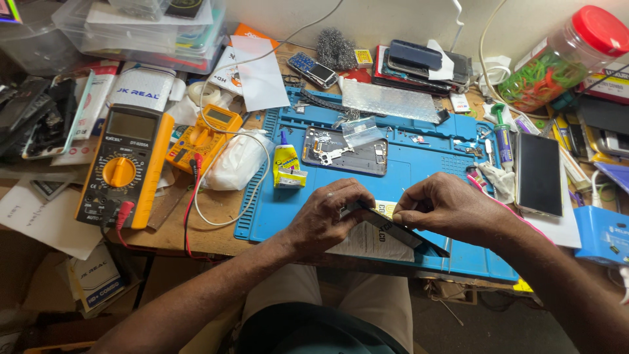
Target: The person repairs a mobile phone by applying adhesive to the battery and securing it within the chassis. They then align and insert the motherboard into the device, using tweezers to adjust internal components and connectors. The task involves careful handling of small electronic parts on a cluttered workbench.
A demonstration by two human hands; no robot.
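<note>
- Left hand point(327, 216): I log it over the near edge of the blue work mat point(406, 174), fingers curled down and pinching the left end of a thin dark phone screen panel point(401, 231).
- Right hand point(445, 206): also over the mat's near edge, fingertips drawn together on the panel's upper edge, just beside the left hand; both hands have hold of the panel.
- Phone screen panel: held tilted above the mat's near edge, with a white printed paper sheet point(367, 244) lying on the mat under it.
- Opened phone body point(345, 152): I see it flat in the middle of the mat, beyond the hands, a small clear plastic bag point(359, 131) resting on its upper edge.
- Glue tube in yellow packet point(287, 165): on the mat's left part, just beside the opened phone body.
- White cloth bundle point(237, 160): just off the mat's left edge.
- Small orange multimeter point(204, 134): left of the mat, beyond the cloth.
- Large yellow multimeter point(124, 167): well left of the mat, red leads plugged in at its near end.
- Dark phone point(538, 174): lying flat, screen up, just off the mat's right edge.
- Clear jar with red lid point(563, 59): beyond the mat's far right corner, lying tilted.
- Stack of phones point(419, 65): beyond the mat's far edge, against the wall.
</note>
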